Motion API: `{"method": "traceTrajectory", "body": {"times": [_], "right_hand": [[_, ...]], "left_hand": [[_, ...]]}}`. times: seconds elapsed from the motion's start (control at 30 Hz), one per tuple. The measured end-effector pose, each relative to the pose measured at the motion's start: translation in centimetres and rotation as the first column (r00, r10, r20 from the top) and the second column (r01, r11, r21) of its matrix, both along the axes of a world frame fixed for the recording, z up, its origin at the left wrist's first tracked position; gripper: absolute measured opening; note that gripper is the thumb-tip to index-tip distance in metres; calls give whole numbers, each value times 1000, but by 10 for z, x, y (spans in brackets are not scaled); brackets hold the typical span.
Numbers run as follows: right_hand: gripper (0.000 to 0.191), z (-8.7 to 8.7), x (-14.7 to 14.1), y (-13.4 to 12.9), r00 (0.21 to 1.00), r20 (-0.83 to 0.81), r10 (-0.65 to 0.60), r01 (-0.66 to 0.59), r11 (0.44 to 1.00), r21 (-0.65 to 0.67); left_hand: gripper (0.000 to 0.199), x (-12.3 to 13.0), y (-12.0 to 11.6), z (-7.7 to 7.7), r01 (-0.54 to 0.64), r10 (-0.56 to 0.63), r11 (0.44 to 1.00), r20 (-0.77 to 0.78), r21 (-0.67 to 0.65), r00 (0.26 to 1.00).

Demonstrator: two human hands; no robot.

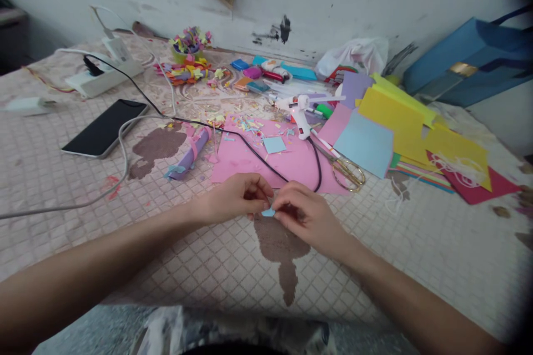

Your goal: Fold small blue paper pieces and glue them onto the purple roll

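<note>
Between my fingertips is a small piece of light blue paper [268,212], held just above the table near its front edge. My left hand [241,195] pinches it from the left side. From the right, my right hand [306,213] grips it between thumb and fingers. Most of the piece is hidden by the fingers. Just beyond my hands lies a pink sheet [237,158] with a light blue square [275,145] and many paper scraps on it. A white glue gun [302,119] stands on that sheet, and gold-handled scissors [348,173] lie at its right edge.
A black cable [233,132] crosses the pink sheet. At left are a phone [106,127], a power strip [106,75] and a purple paper roll [189,152]. Coloured sheets [391,119] pile up at right, beside a blue bag [466,61]. Paper flowers [189,47] stand at the back.
</note>
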State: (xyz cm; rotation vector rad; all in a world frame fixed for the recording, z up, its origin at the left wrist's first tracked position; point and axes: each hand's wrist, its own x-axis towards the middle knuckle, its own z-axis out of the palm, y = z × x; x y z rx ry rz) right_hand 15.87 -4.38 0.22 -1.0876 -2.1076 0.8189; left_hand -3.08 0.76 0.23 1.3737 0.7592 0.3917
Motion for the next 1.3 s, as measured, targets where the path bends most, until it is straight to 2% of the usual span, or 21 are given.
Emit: {"method": "traceTrajectory", "body": {"times": [0.07, 0.17, 0.27, 0.37, 0.5, 0.6, 0.73, 0.9, 0.97, 1.1, 1.3], "right_hand": [[13, -4, 3, 1, 994, 82, 73, -83, 988, 127], [15, -8, 6, 2, 963, 230, 143, -191, 961, 201], [16, -10, 7, 3, 938, 314, 147, -220, 953, 210], [16, -10, 6, 5, 938, 312, 151, -220, 955, 199], [15, -10, 7, 6, 942, 296, 158, -216, 961, 174], [17, -9, 7, 6, 933, 318, 166, -229, 958, 173], [21, -6, 8, 7, 915, 366, 170, -265, 937, 228], [24, -6, 9, 10, 896, 420, 145, -279, 919, 278], [24, -6, 9, 9, 898, 414, 147, -280, 918, 282], [24, -6, 8, 7, 890, 428, 157, -308, 899, 311], [25, -10, 10, 7, 880, 444, 167, -345, 868, 357]], "left_hand": [[14, 1, -3, -1, -6, 10, 994, -40, 109, 999], [14, 2, -9, -1, 4, 22, 964, -93, 266, 995], [14, 2, -13, 0, 10, 57, 924, -164, 382, 985], [10, 0, -14, 2, 5, 104, 874, -196, 486, 975], [8, -5, -16, 3, 88, 79, 791, -243, 606, 967], [16, -12, -20, 2, 148, 6, 692, -211, 706, 977], [23, -21, -25, -3, 245, -86, 531, -236, 811, 968], [27, -30, -32, -8, 302, -68, 341, -297, 890, 953], [29, -33, -35, -10, 323, -52, 291, -323, 900, 945], [31, -36, -39, -12, 352, -50, 260, -352, 899, 935], [34, -36, -38, -12, 288, -19, 279, -294, 916, 955]]}}
